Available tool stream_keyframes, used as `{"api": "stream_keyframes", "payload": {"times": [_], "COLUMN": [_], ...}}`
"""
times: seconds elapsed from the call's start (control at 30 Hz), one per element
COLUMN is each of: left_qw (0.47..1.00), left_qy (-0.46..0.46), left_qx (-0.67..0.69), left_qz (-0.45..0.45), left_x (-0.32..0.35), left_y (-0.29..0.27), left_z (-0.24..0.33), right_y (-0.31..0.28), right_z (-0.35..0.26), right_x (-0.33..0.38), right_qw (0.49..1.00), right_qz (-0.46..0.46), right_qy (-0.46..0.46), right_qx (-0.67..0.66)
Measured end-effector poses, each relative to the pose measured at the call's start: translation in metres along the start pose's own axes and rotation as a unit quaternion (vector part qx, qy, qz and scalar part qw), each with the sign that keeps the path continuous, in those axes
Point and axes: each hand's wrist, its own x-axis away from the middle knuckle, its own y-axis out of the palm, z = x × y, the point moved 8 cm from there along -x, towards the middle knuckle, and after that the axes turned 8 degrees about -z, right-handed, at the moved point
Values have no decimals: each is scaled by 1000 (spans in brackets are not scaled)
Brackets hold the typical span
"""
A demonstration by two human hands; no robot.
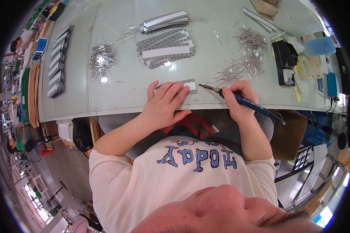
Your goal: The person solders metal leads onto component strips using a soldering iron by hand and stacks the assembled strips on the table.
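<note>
My left hand [161, 103] lies over a grey segmented strip [193, 91] with a white band, near the table's front edge. Its spread fingers press the strip down and cover most of it. In my right hand [242, 101] is a blue-handled soldering iron [260, 108], held like a pen. The iron points left, its tip close to the strip's right end; whether they touch I cannot tell. Loose thin wire leads [251, 64] lie in heaps beyond my right hand. Another heap of leads [104, 60] sits beyond my left hand.
Stacked grey strips [167, 50] lie at the far middle, another bundle [165, 19] behind them. More strips [58, 62] line the left side. At right stand a black soldering stand [282, 64], a tape roll [304, 68] and a blue bottle [319, 47]. The table's front edge [124, 111] runs below my wrists.
</note>
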Motion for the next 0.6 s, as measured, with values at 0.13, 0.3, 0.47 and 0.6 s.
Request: {"api": "stream_keyframes", "payload": {"times": [0.13,0.3,0.47,0.6], "left_qw": [1000,1000,1000,1000], "left_qy": [1,3,2,-9], "left_qx": [0,5,3,-12], "left_qz": [5,5,8,13], "left_x": [1,0,0,3], "left_y": [-1,0,-1,-5], "left_z": [1,1,0,-3], "right_y": [0,-2,2,6], "right_z": [-3,-4,-2,-7], "right_x": [0,1,-3,-7], "right_qw": [1000,1000,1000,997], "right_qz": [-1,11,-8,-34], "right_qy": [-7,-5,1,-11], "right_qx": [5,-8,0,67]}}
